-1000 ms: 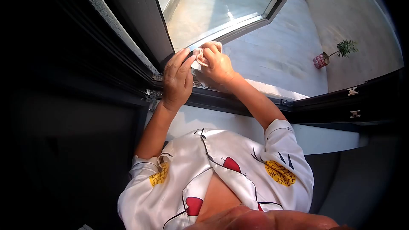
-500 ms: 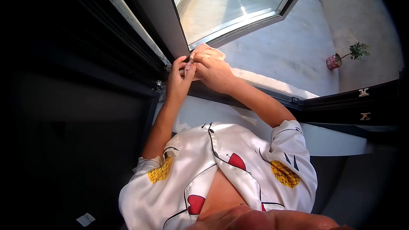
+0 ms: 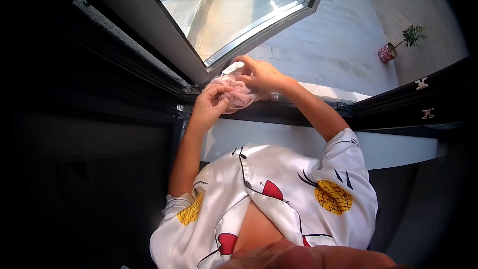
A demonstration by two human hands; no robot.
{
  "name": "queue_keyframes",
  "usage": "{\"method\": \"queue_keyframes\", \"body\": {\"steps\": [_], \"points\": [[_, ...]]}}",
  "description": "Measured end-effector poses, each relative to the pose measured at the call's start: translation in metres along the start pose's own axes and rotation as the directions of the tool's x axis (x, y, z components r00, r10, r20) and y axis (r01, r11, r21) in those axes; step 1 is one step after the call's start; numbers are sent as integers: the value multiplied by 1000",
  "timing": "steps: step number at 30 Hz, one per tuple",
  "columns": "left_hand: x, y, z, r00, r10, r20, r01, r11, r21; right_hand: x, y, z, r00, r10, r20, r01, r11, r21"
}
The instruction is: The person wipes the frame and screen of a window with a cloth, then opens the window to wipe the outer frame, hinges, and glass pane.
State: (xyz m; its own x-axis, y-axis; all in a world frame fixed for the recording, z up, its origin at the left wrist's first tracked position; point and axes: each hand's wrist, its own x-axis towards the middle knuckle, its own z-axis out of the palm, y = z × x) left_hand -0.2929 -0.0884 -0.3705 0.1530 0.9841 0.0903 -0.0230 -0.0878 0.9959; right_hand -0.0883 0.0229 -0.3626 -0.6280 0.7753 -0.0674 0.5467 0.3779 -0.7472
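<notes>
A crumpled pink cloth (image 3: pixel 239 94) lies between my hands, over the dark window frame just below the lower corner of the open window sash (image 3: pixel 264 32). My left hand (image 3: pixel 209 107) pinches the cloth's left side between thumb and fingers. On the cloth's upper right is my right hand (image 3: pixel 261 75), its thumb and index finger apart and the fingers curved over the cloth's edge. Its lower fingers are partly hidden.
A white inner sill (image 3: pixel 298 137) runs below the dark window frame (image 3: pixel 303 114). Metal catches (image 3: pixel 422 83) show on the frame at the right. Outside, a plant in a red pot (image 3: pixel 387 53) stands by a wall. A dark panel (image 3: pixel 94 169) fills the left.
The view has shifted, and the sash sits further left. Both hands have moved down relative to the sash corner with the cloth, which is more spread out. My right thumb and index finger have parted.
</notes>
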Motion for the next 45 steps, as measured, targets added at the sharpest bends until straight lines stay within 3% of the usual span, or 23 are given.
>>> {"method": "queue_keyframes", "body": {"steps": [1, 2, 5, 6, 7, 9, 10, 13, 14, 15, 17, 20, 21, 23, 25, 26, 29, 32, 35, 39, 42, 45], "points": [[1, 2, 1, 997, 74, 38, -76, 995, 68, 4, 9, 0, 997, 39, 63, -41, 999, 33], [2, 12, 3, 996, 56, 75, -66, 988, 137, 5, 17, -3, 995, -17, 101, 13, 999, 39], [8, 27, 5, 986, 71, 149, -103, 971, 217, 5, 17, -9, 997, -23, 78, 20, 999, 39], [12, 35, 6, 974, 136, 181, -185, 939, 290, 6, 25, -1, 975, -201, -94, 207, 977, 53], [14, 44, 7, 966, 151, 209, -214, 922, 322, 6, 22, 1, 979, -193, -63, 200, 971, 131], [21, 58, 10, 945, 183, 271, -280, 881, 381, 4, 16, -2, 983, -185, -5, 179, 943, 281], [23, 61, 11, 943, 171, 285, -278, 876, 395, 4, 12, -11, 980, -117, 160, 81, 972, 219], [20, 63, 13, 945, 131, 300, -252, 875, 413, 2, 24, -23, 949, -7, 314, -108, 932, 347], [19, 62, 14, 948, 121, 294, -237, 884, 403, 2, 29, -26, 966, -88, 245, 0, 941, 339], [18, 61, 16, 952, 108, 286, -219, 894, 391, 2, 39, -21, 985, -162, 52, 132, 920, 370], [18, 60, 23, 944, 92, 316, -218, 895, 389, 2, 39, -11, 991, -112, 71, 70, 895, 440], [17, 63, 25, 937, 63, 344, -206, 893, 399, -2, 19, -14, 966, -73, 249, 56, 996, 75], [14, 63, 24, 936, 47, 349, -194, 895, 401, 0, 21, -17, 962, -100, 255, 118, 991, -58], [10, 64, 18, 940, 16, 340, -168, 889, 425, 1, 26, -26, 968, -89, 236, 112, 990, -87], [7, 62, 16, 948, 1, 319, -144, 894, 424, -3, 29, -30, 979, -88, 184, 90, 996, -3], [6, 61, 17, 948, 19, 317, -160, 891, 424, -9, 18, -36, 980, 28, 197, -34, 999, 31], [5, 58, 18, 950, -25, 311, -118, 894, 432, -15, 34, -26, 997, 25, 71, -36, 987, 156], [1, 53, 18, 949, 25, 315, -165, 890, 426, -20, 47, -25, 988, 109, 110, -135, 955, 264], [-4, 51, 19, 944, 14, 329, -165, 886, 434, -34, 32, -34, 941, 149, 304, -158, 987, 6], [-7, 47, 17, 953, 0, 303, -126, 909, 396, -41, 45, -28, 973, 29, 230, -49, 995, 83], [-7, 47, 18, 958, 23, 286, -138, 910, 390, -49, 50, -38, 963, 38, 267, -37, 999, -9], [-8, 43, 19, 968, 57, 245, -154, 903, 401, -61, 23, -56, 956, 201, 216, -200, 980, -27]]}}
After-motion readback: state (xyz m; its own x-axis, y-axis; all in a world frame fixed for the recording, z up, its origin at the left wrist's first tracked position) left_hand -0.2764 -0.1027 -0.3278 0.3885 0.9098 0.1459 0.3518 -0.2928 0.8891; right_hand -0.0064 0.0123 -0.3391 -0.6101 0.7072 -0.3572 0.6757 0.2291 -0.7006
